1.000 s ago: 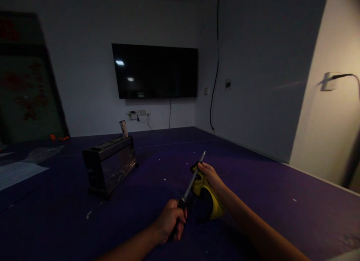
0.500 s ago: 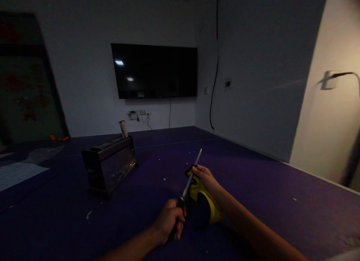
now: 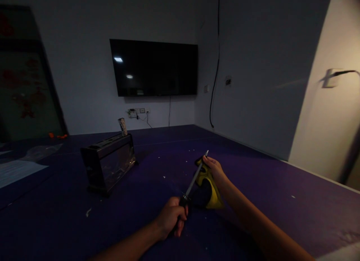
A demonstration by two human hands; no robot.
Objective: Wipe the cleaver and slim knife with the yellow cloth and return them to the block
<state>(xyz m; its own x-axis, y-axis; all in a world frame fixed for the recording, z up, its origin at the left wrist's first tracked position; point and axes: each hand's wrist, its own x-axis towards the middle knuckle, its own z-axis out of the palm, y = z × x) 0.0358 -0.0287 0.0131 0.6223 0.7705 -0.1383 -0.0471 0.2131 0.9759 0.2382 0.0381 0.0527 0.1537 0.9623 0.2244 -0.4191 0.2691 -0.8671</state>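
My left hand [image 3: 170, 217] is wrapped round the black handle of a honing steel [image 3: 194, 181], whose grey rod slants up and to the right. Near the rod's tip, my right hand [image 3: 216, 171] pinches a yellow and dark cloth [image 3: 215, 199] against the metal. The rest of the cloth hangs below those fingers. To the left, apart from both hands, stands a black knife block [image 3: 97, 152] with a see-through side. One patterned handle [image 3: 123, 126] sticks up from its far end.
White scraps lie scattered over the purple surface [image 3: 157, 197]. Papers [image 3: 21, 171] and clear plastic [image 3: 42, 151] lie at the left, with small orange pieces [image 3: 62, 136] behind. A television [image 3: 154, 69] hangs on the back wall; a black cable [image 3: 215, 81] dangles near the corner.
My right hand has slid with the cloth up along the rod, closer to its tip. My left hand keeps hold of the handle almost in place. The view has tilted slightly.
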